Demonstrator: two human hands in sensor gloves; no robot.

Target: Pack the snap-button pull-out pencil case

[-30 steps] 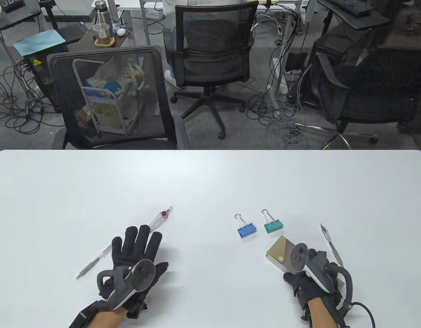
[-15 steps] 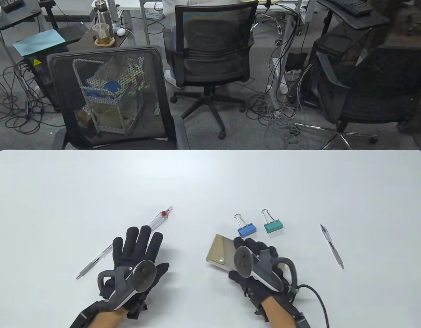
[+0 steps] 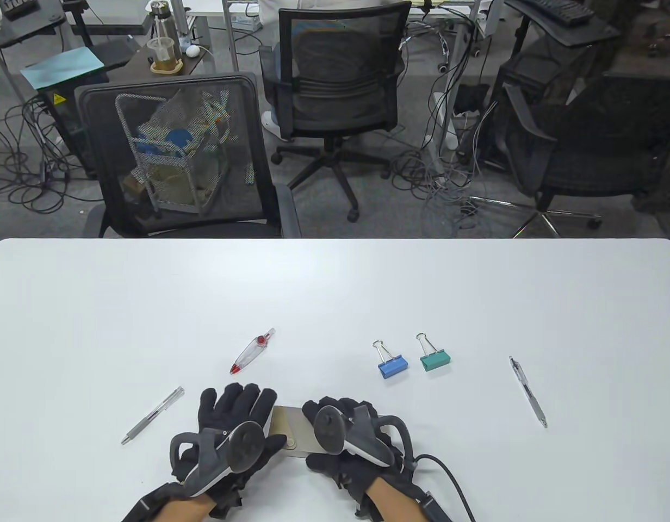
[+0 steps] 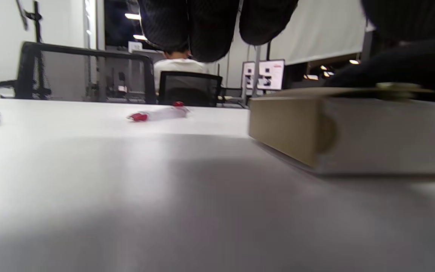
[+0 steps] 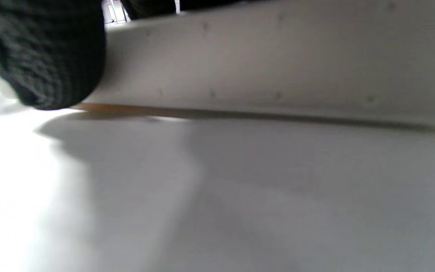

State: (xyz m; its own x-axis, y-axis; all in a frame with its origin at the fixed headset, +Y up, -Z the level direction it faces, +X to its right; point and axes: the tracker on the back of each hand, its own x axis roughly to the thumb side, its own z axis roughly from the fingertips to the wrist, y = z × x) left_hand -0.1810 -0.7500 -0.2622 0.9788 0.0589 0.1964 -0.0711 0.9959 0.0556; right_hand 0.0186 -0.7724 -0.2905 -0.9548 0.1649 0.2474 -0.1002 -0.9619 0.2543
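I have the case flat on the table at the near edge, between my hands. My right hand lies over its right part, fingers curled on top with the thumb at the near side, a holding grip. My left hand reaches its left end; whether that grip has closed I cannot tell. To open it well, I judge I should pin the sleeve with the right, pop the snap, then pull straight. The case is a stiff tan-and-grey box with square edges. Farther off lie two slim pens, a clear red-tipped pen, and glossy blue and green clips.
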